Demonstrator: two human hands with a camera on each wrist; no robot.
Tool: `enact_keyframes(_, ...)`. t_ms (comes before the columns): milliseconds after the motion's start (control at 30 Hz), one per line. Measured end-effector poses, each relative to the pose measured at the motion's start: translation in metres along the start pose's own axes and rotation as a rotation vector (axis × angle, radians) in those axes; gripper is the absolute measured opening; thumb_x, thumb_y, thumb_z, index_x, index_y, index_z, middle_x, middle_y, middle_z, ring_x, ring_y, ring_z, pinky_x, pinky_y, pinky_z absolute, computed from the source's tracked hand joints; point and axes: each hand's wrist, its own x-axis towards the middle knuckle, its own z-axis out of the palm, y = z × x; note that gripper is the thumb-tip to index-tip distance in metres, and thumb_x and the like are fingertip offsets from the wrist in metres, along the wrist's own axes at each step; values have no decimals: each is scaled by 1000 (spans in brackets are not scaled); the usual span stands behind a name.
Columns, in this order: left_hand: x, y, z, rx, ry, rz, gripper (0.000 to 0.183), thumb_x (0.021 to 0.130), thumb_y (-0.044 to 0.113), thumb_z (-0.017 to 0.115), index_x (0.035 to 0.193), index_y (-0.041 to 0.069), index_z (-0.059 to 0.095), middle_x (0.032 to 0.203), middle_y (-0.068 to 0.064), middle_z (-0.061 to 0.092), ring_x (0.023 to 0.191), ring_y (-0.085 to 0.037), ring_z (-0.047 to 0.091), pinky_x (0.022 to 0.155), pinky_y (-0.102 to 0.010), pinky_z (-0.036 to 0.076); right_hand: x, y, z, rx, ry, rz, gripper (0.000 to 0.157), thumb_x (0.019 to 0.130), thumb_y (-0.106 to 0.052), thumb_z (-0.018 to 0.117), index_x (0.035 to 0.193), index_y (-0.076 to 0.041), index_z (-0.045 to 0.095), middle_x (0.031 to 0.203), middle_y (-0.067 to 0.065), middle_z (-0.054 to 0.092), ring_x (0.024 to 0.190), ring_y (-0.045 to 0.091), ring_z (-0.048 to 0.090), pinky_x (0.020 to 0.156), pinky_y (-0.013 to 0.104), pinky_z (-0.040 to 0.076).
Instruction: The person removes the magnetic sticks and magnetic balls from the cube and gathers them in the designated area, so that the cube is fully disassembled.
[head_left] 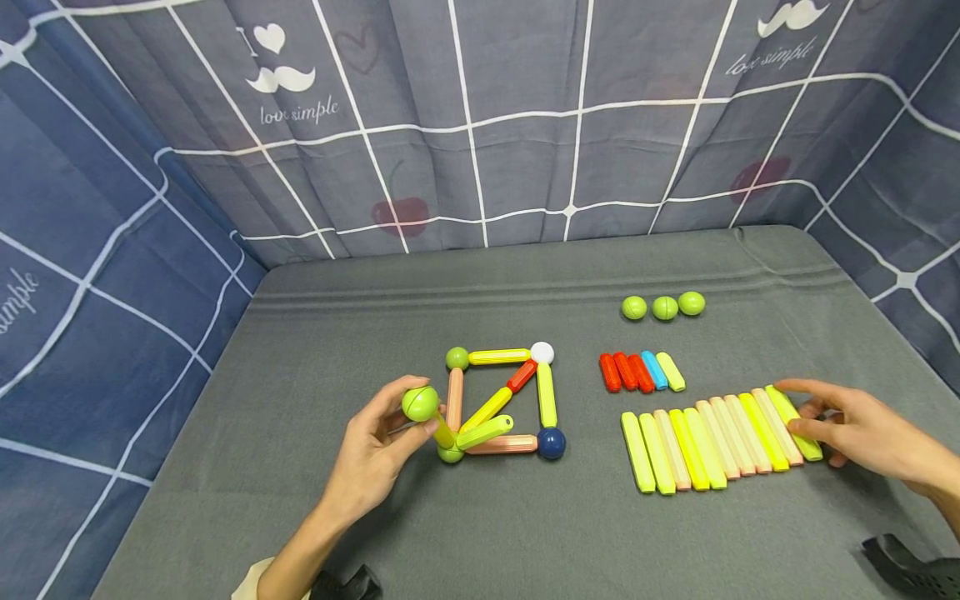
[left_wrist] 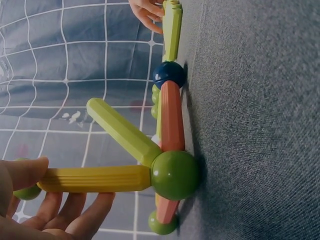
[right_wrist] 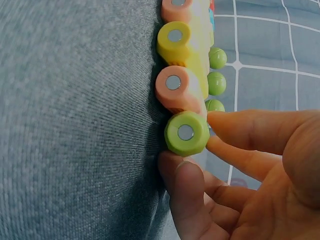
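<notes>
"What's the left hand (head_left: 375, 457) doing?"

"It's clamping thumb and fingers on a yellow rod (left_wrist: 95, 180), which is standing up from the near-left corner ball (left_wrist: 176, 175) of a square frame (head_left: 504, 444). A green ball (head_left: 420, 403) is capping that rod."

"And beside it?"

"A slanting lime rod (left_wrist: 122, 131) is rising from the same corner."

"Further right?"

"Short rods (head_left: 636, 372) are lying in front of three green balls (head_left: 664, 308), and a row of longer rods (head_left: 716, 437) is stretching nearer."

"The right hand (head_left: 862, 429)?"

"It's pinching the row's rightmost lime rod (right_wrist: 185, 132), which is resting on the grey cloth (head_left: 487, 533)."
</notes>
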Motion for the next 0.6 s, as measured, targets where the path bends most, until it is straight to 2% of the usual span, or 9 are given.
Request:
enact_keyframes(200, 1, 0, 0, -5, -3, -3, 45, 88, -14, 65, 130, 0, 54, 113, -29, 58, 104, -31, 66, 85, -31, 55, 1, 4, 0, 0, -5, 32, 58, 102, -25, 56, 143, 12, 35, 97, 9, 60, 72, 14, 53, 53, 31, 48)
enact_keyframes(333, 1, 0, 1, -10, -5, -5, 45, 88, -14, 65, 130, 0, 54, 114, -30, 57, 104, -31, 66, 85, -31, 55, -3, 4, -1, 0, 26, 24, 56, 103, -26, 54, 141, 12, 38, 100, 14, 61, 72, 13, 54, 53, 31, 49)
enact_keyframes(500, 1, 0, 1, -16, -3, -8, 45, 88, -14, 65, 130, 0, 54, 114, -26, 58, 104, -30, 66, 85, -32, 55, -7, -9, -2, 20, 128, -57, 47, 105, -22, 52, 138, 10, 45, 114, 27, 59, 68, 13, 56, 53, 30, 50)
enact_keyframes(533, 1, 0, 1, -16, -3, -8, 45, 88, -14, 65, 130, 0, 54, 114, -27, 58, 104, -30, 66, 85, -32, 55, -7, -14, -2, 32, 148, -78, 45, 104, -21, 53, 137, 9, 47, 116, 26, 59, 66, 13, 56, 53, 30, 49)
enact_keyframes(600, 1, 0, 1, -15, -1, -9, 45, 88, -14, 65, 130, 0, 54, 114, -26, 58, 104, -30, 66, 84, -32, 55, -6, -26, -3, 70, 187, -134, 41, 103, -18, 56, 135, 6, 52, 117, 16, 62, 68, 14, 57, 54, 29, 49)
